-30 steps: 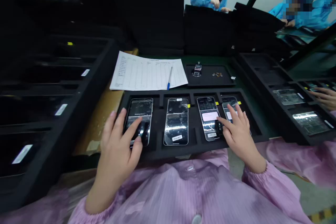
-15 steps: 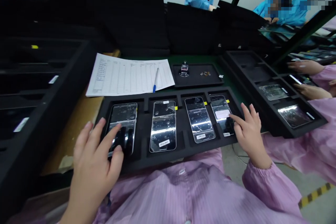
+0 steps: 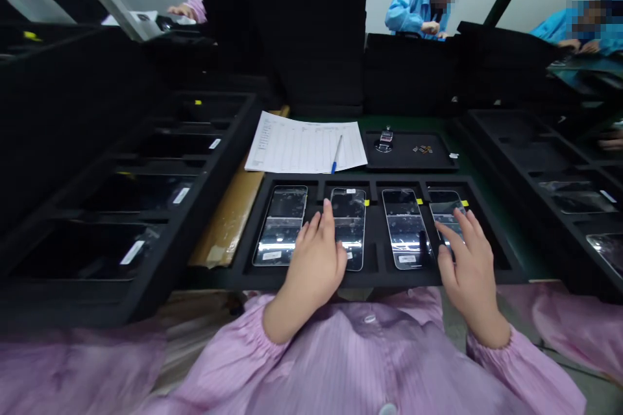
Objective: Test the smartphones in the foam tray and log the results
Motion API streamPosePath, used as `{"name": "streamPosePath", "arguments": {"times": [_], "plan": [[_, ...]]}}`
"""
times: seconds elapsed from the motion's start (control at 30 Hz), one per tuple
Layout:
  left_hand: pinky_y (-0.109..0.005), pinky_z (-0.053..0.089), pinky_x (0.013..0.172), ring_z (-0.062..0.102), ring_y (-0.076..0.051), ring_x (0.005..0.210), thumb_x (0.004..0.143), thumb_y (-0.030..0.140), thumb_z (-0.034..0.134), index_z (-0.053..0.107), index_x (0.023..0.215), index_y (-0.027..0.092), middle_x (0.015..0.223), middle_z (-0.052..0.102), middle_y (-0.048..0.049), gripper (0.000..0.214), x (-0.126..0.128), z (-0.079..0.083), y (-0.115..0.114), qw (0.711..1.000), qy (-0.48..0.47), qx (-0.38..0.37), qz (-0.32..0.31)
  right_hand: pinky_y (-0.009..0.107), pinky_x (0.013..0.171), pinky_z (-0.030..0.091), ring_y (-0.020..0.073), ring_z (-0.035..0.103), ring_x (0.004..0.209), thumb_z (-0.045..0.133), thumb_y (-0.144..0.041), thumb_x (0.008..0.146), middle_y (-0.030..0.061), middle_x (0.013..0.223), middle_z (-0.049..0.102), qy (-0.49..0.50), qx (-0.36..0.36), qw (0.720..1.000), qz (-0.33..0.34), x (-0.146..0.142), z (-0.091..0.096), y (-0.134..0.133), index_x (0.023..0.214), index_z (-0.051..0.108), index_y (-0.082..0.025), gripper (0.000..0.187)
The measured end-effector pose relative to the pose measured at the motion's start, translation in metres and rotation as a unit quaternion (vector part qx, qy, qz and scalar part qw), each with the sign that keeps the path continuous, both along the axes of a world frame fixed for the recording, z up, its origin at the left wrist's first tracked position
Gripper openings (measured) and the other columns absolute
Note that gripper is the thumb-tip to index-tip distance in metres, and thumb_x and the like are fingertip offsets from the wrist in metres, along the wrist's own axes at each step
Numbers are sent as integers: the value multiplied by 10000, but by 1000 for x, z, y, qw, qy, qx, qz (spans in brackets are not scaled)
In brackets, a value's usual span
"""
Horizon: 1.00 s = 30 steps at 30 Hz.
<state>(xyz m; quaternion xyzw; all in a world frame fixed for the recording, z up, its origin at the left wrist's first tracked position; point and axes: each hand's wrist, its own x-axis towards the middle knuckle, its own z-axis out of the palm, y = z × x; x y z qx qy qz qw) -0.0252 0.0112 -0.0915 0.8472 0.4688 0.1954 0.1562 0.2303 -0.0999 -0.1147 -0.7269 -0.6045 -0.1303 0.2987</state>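
Note:
A black foam tray (image 3: pixel 379 277) in front of me carries several smartphones in a row. My left hand (image 3: pixel 316 262) is over the second smartphone (image 3: pixel 354 213), its fingers stretched out and the index fingertip at the screen's left edge. The leftmost smartphone (image 3: pixel 286 204) lies just beside that hand. My right hand (image 3: pixel 470 266) is spread above the rightmost smartphone (image 3: pixel 442 201), index finger at its screen; whether it touches I cannot tell. Between the hands lies the third smartphone (image 3: pixel 405 227), with a white label near its lower end. Neither hand grips anything.
Behind the tray are a printed sheet (image 3: pixel 302 142) with a pen (image 3: pixel 337 154) on it and a shallow black tray (image 3: pixel 409 159) of small parts. Foam trays with devices flank me at left (image 3: pixel 195 207) and right (image 3: pixel 525 165). Co-workers in blue sit beyond the black stacks.
My view has turned left. My left hand has moved from the leftmost smartphone to the second one. My right hand stays at the rightmost smartphone, whose white on-screen box no longer shows.

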Motion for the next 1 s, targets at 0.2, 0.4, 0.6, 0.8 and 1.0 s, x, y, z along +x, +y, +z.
{"name": "streamPosePath", "arguments": {"times": [0.2, 0.4, 0.6, 0.8, 1.0], "plan": [[-518, 326, 1179, 490, -280, 1387, 972, 307, 389, 19, 1607, 87, 1447, 553, -215, 766, 11, 7, -1, 936, -242, -242, 77, 553, 1096, 452, 353, 475, 1386, 415, -303, 984, 164, 1387, 595, 11, 38, 999, -26, -1, -3, 4, 1140, 677, -153, 340], [-392, 455, 1059, 670, -196, 1061, 886, 269, 593, 168, 1592, 141, 1215, 692, -104, 834, 16, -4, 25, 841, -426, -300, 144, 537, 1101, 446, 351, 497, 1360, 452, -333, 965, 172, 1364, 607, 23, 52, 998, -23, 1, -9, 11, 1109, 687, -148, 332], [-362, 546, 862, 668, -174, 778, 674, 70, 764, 338, 1525, 87, 879, 741, -62, 952, 13, 2, 44, 832, -424, -327, 146, 589, 1202, 263, 380, 371, 1439, 543, -391, 934, 154, 1434, 544, 214, 51, 975, 22, 2, -1, 10, 1066, 691, -199, 276], [-369, 608, 752, 713, -220, 893, 760, 194, 694, 246, 1568, 241, 1196, 691, -110, 925, 6, 32, 6, 795, -507, -310, 123, 496, 1076, 487, 279, 594, 1263, 511, -422, 989, 79, 1323, 645, 355, 39, 921, 153, -47, 26, 7, 1202, 632, -312, 269], [-528, 530, 1048, 682, -308, 1157, 845, 568, 622, 240, 1531, 549, 1262, 710, 27, 786, -1, 16, 6, 841, -468, -271, -3, 221, 470, 504, 165, 667, 629, 765, -604, 774, 13, 841, 681, 687, -145, 644, 303, -54, 52, 35, 1205, 614, -264, 569]]}}
